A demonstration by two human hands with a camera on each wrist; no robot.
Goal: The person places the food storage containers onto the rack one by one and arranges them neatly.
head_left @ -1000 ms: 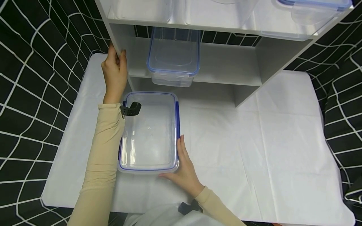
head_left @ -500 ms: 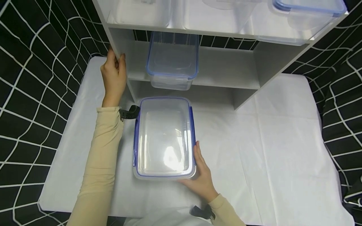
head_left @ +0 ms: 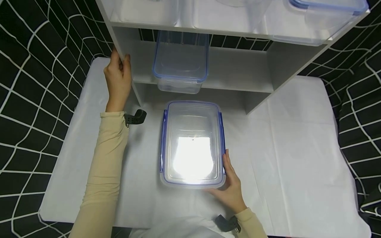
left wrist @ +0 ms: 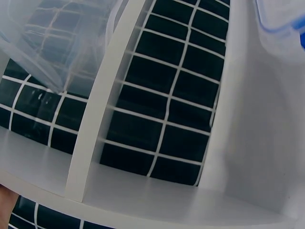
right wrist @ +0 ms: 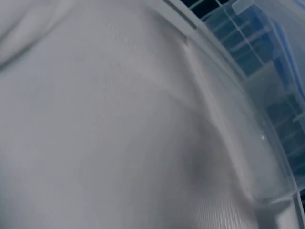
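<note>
A clear food container (head_left: pixel 193 124) with a blue-rimmed lid and blue side clips is in front of the shelf unit, in the middle of the head view. My right hand (head_left: pixel 231 189) holds it by its near right corner, fingers along the right side and thumb at the near edge. My left hand (head_left: pixel 117 82) grips the front edge of the shelf's left side panel (head_left: pixel 128 62). Only a sliver of that hand (left wrist: pixel 5 205) enters the left wrist view. In the right wrist view a clear container wall (right wrist: pixel 238 129) runs down the right side; the hand is out of sight there.
The white shelf unit (head_left: pixel 238 62) stands at the back of the white-covered table (head_left: pixel 297 165). Another blue-rimmed container (head_left: pixel 181 59) sits on its middle shelf, jutting past the front edge. More clear containers (head_left: pixel 330 19) stand on top. Black cloth with white grid lines (head_left: pixel 32 132) hangs around.
My right hand has carried the container to the right, away from my left forearm, which it overlapped before. The left hand keeps its hold on the side panel.
</note>
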